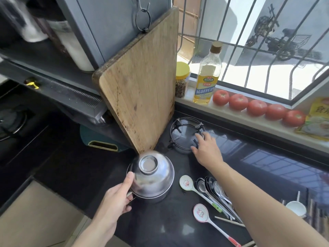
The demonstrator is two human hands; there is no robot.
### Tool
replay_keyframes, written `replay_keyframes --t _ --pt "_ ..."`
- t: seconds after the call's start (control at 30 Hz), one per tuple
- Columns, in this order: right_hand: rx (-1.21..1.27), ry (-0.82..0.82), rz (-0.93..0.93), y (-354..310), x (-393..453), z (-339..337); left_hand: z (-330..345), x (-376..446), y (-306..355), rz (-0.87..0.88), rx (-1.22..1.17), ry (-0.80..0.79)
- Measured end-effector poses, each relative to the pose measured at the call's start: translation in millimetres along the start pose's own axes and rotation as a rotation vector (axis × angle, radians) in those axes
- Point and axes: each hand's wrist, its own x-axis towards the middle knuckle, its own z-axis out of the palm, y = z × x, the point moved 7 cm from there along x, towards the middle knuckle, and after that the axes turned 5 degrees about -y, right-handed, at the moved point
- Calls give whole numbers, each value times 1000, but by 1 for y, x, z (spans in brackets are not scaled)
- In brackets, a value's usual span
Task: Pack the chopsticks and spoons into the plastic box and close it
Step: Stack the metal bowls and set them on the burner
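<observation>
Head view, looking down on a dark worktop [178, 227]: the left hand [114, 202] grips the rim of a stack of upturned steel bowls [153, 177], thumb laid up the side of the top bowl and fingers curled underneath the lower edge. The right hand [206, 148] reaches forward with fingers spread and relaxed, its tips resting on a black wire pot stand [185, 132] that sits over a grey lid-like disc; it holds nothing. The two hands are well apart, with the spoons between and below them. Two white ceramic spoons [199, 198] with printed bowls lie on the worktop, one with a green-tipped handle, the other nearer the camera with a red tip. Just beside the first lies a bunch of metal spoons [213, 189], nested and partly under the right forearm. Chopsticks [229, 221] show only as a light stick end poking out beneath the arm, with more dark sticks at the right edge near a small white cup [295, 207]. A wooden cutting board [142, 82] leans upright behind the bowls.
</observation>
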Motion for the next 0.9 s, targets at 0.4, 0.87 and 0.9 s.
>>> replay_keyframes --t 0.4,0.87,0.9 --pt "7 -31 -108 10 8 6 -1 -5 4 -2 17 -21" --pt "0 -62 -73 17 6 -3 4 -6 7 21 22 -29" --pt "10 -66 -72 17 7 -2 4 -7 7 24 23 -29"
